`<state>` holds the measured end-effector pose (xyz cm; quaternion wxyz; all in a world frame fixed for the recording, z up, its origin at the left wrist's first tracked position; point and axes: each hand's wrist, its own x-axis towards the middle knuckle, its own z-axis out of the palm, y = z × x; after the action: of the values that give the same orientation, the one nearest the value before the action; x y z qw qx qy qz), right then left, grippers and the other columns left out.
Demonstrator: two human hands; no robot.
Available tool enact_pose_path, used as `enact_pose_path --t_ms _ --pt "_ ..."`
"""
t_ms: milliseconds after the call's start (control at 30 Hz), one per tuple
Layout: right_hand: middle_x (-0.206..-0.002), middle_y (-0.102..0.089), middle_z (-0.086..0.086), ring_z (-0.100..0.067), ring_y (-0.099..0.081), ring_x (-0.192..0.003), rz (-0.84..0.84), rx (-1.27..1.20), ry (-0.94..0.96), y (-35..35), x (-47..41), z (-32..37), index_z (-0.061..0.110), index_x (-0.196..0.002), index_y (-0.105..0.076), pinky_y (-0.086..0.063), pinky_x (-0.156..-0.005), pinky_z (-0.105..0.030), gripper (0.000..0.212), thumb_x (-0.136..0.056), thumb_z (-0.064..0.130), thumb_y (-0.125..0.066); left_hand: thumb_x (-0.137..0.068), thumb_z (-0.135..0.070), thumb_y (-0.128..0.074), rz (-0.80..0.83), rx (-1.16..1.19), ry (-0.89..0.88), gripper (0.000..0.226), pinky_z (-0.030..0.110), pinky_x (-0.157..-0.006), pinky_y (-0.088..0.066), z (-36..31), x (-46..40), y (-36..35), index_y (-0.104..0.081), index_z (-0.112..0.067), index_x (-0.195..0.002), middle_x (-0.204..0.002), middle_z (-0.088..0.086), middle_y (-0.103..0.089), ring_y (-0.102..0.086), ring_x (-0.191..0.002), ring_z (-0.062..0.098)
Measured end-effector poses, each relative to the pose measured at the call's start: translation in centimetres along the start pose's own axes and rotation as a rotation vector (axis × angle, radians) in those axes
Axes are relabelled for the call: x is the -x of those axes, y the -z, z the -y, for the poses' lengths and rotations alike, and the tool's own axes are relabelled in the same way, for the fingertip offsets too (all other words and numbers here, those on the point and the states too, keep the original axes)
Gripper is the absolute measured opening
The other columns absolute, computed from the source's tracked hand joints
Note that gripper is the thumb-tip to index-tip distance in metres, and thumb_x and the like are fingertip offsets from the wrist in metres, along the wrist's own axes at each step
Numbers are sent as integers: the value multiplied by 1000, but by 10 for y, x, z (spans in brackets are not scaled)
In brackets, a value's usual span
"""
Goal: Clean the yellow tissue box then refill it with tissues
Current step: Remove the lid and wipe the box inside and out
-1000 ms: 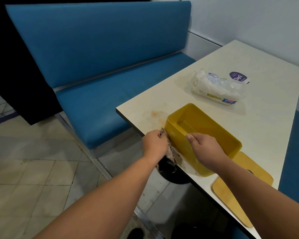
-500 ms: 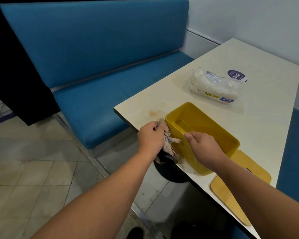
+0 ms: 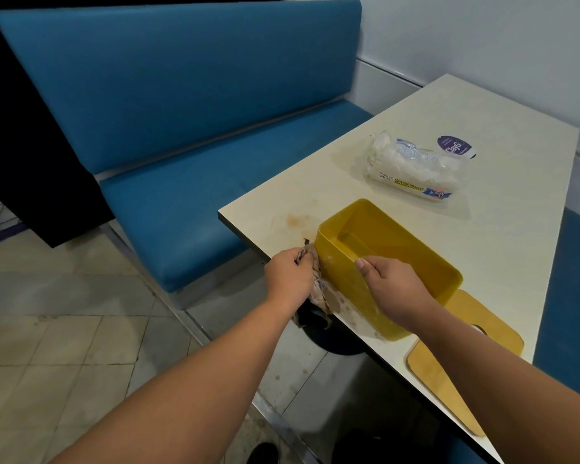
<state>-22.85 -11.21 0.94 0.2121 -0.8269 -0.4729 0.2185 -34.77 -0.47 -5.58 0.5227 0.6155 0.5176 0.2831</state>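
The open yellow tissue box [image 3: 392, 242] stands near the table's front corner, empty inside. My right hand [image 3: 394, 293] grips its near long wall, thumb over the rim. My left hand [image 3: 290, 274] holds a crumpled, stained rag [image 3: 318, 289] pressed against the box's left outer side. The rag hangs down past the table edge. The box's flat yellow lid [image 3: 449, 360] lies on the table behind my right forearm. A clear plastic pack of white tissues [image 3: 412, 170] lies farther back on the table.
The cream table [image 3: 503, 229] carries an orange stain [image 3: 295, 220] near its corner and a purple round sticker [image 3: 453, 146] behind the tissue pack. A blue bench [image 3: 195, 135] stands to the left, tiled floor below. The table's black base [image 3: 329, 339] sits under the edge.
My left hand with the rag has slid slightly along the box's left side and back. My right hand stays on the box wall.
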Motion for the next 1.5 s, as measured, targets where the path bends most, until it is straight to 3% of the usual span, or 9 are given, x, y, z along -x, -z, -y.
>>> enact_pose_path --t_ms 100,233,333,467,600,833,1033,1267,1500 --pt "-71 -58 -8 -20 -51 -65 -1 10 0 0 0 1 9 -87 -62 -38 -61 -33 43 -104 38 -36 -95 -26 -54 -22 39 4 32 33 -58 -47 1 2 -4 -66 -4 -75 -73 15 -67 -58 -64 21" --pt "-74 -59 -5 -19 -53 -70 5 22 -6 1 0 1 12 -88 -63 -42 -64 -33 40 -104 38 -36 -97 -29 -54 -17 83 -46 20 27 -65 -54 0 11 -5 -69 -25 -84 -80 -5 -69 -65 -78 12" --pt "-72 -59 -4 -17 -53 -68 7 15 -8 1 0 2 13 -91 -64 -40 -62 -31 40 -104 38 -36 -97 -28 -54 -17 5 -23 21 25 -59 -49 0 8 -5 -67 -20 -83 -77 -4 -66 -62 -74 14" --pt "-74 -60 -3 -18 -54 -70 -1 6 -12 1 -1 1 15 -90 -65 -43 -64 -32 39 -103 38 -37 -94 -32 -60 -17 98 -54 13 25 -65 -54 -2 13 -5 -63 -30 -82 -78 -13 -66 -64 -76 6" --pt "-80 -64 -6 -19 -57 -75 3 5 -21 1 -1 1 16 -100 -66 -48 -72 -36 38 -103 40 -37 -93 -28 -62 16 57 2 13 22 -59 -49 2 11 -4 -64 -26 -81 -75 -9 -66 -64 -74 11" --pt "-100 -68 -13 -27 -61 -89 13 -68 -74 3 2 6 16 -109 -67 -50 -82 -43 38 -101 43 -40 -94 -27 -61 35 107 -24 7 28 -70 -55 3 12 -4 -65 -28 -89 -84 -9 -69 -67 -81 11" --pt "-149 -44 -12 -34 -41 -135 159 -299 -299 5 -3 8 16 -140 -50 -33 -108 -47 64 -94 60 -41 -94 -25 -61 50 119 -5 7 31 -71 -56 2 8 -1 -67 -24 -90 -87 -5 -70 -67 -82 12" --pt "-156 -32 -11 -34 -32 -141 299 -243 -394 8 -13 5 18 -147 -38 -26 -111 -51 89 -82 77 -37 -93 -25 -62 80 106 64 10 43 -78 -57 6 5 -3 -66 -23 -84 -84 0 -70 -67 -82 19" --pt "-160 -22 -8 -32 -23 -145 311 -337 -404 4 -16 1 24 -150 -33 -19 -115 -50 78 -88 70 -38 -94 -23 -62 58 193 34 8 36 -76 -57 -1 9 -6 -66 -22 -87 -87 -2 -70 -68 -84 17"
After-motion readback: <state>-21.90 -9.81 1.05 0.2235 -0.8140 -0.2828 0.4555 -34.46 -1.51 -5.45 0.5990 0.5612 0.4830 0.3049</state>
